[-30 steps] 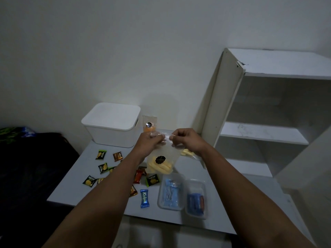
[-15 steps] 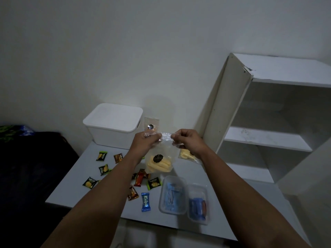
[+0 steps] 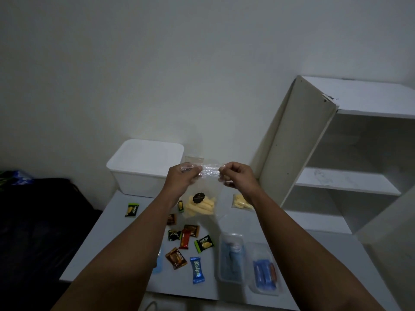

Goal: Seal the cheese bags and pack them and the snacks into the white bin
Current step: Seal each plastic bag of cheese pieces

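I hold a clear cheese bag (image 3: 201, 204) up over the table, yellow cheese sticks and a black round label in its bottom. My left hand (image 3: 184, 178) pinches the bag's top strip at the left end, my right hand (image 3: 235, 176) at the right end. A second cheese bag (image 3: 241, 202) lies on the table behind my right wrist. The white bin (image 3: 143, 167), lid on, stands at the table's back left. Several small snack packets lie below the bag, among them a blue one (image 3: 197, 269) and a red one (image 3: 185, 238).
Two clear plastic trays (image 3: 231, 258) (image 3: 265, 272) with blue packets sit near the table's (image 3: 94, 250) front right. A white shelf unit (image 3: 336, 153) stands at the right. A dark fabric mass (image 3: 33, 221) fills the left. Another clear packet (image 3: 194, 159) leans by the bin.
Both hands have stayed on the bag's top strip and moved slightly apart along it. The view has tilted, so table and shelf sit lower in frame.
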Demonstrator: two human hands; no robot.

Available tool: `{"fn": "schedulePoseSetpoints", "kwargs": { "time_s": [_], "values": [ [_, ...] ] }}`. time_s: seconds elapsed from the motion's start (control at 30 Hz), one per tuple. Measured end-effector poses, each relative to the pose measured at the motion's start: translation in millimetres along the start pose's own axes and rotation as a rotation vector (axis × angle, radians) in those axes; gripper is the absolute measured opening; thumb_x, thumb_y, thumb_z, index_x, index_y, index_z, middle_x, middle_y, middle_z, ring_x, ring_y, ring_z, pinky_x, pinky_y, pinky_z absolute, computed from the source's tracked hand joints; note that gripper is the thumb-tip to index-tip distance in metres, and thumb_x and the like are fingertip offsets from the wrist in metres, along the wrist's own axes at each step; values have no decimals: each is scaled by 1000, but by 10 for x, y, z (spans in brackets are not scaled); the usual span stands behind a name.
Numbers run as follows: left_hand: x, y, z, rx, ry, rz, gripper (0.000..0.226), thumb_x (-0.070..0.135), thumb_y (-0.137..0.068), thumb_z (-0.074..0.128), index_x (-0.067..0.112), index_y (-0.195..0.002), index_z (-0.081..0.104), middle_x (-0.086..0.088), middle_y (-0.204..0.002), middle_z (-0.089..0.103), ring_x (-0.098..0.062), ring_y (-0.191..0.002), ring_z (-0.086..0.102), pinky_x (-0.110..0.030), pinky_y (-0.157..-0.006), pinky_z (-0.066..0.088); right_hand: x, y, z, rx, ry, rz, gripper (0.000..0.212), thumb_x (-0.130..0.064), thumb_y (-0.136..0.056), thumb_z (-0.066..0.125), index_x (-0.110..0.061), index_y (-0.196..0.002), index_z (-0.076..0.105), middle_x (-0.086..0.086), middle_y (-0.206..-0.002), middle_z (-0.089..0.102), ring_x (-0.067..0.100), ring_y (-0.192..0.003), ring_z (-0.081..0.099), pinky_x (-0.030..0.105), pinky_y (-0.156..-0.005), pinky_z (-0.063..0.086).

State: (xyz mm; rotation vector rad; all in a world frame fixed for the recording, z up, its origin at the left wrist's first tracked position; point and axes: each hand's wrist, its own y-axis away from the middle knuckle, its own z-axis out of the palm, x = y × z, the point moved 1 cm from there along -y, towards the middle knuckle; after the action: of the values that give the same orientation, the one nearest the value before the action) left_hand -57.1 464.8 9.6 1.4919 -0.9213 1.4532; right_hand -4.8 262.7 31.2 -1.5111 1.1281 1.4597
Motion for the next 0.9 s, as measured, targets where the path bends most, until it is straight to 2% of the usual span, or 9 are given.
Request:
{"fn": "schedulePoseSetpoints", "kwargs": {
  "time_s": [0.17,0.3,0.43,0.57,0.73,0.9],
  "values": [
    [58,-176,-168,-97,-35,8,29,23,-86,80,4,-106,75,-7,-93,78,-7,-74,73,-25,-73,54,-40,-94,266,11,10,-23,12,-13,-97,66,-1,-98,70,14,-86,72,22,-82,73,36,-79,56],
    [44,-305,-348,-110,-46,6,33,24,-86,81,4,-110,73,-10,-97,78,-7,-75,72,-20,-68,54,-85,-172,460,38,-19,-25,10,-9,-95,66,0,-96,70,16,-85,70,22,-79,73,33,-77,57],
    [12,-409,-569,-143,-66,8,38,28,-84,82,4,-112,73,-9,-99,78,-10,-80,72,-23,-71,55,-87,-222,665,26,-17,1,16,-10,-93,70,4,-100,72,15,-86,73,21,-80,72,29,-74,59],
    [36,-444,-716,-198,-65,5,32,25,-86,81,5,-109,74,-10,-98,78,-11,-81,73,-26,-74,57,-59,-216,859,47,-42,10,11,-10,-93,70,0,-97,74,14,-84,74,20,-80,72,26,-69,58],
    [-7,-435,-788,-272,-72,31,22,24,-87,79,8,-102,77,-12,-96,79,-18,-86,74,-37,-86,59,-1,-182,1047,79,-53,-24,5,-7,-92,70,-5,-90,74,13,-83,74,22,-79,72,30,-76,58],
    [-64,-413,-818,-315,-87,42,21,25,-88,78,8,-101,78,-10,-93,79,-13,-79,73,-30,-79,57,40,-88,1104,130,28,-12,7,-11,-90,72,-8,-85,76,12,-80,76,22,-78,73,30,-73,57]
  ]
}}
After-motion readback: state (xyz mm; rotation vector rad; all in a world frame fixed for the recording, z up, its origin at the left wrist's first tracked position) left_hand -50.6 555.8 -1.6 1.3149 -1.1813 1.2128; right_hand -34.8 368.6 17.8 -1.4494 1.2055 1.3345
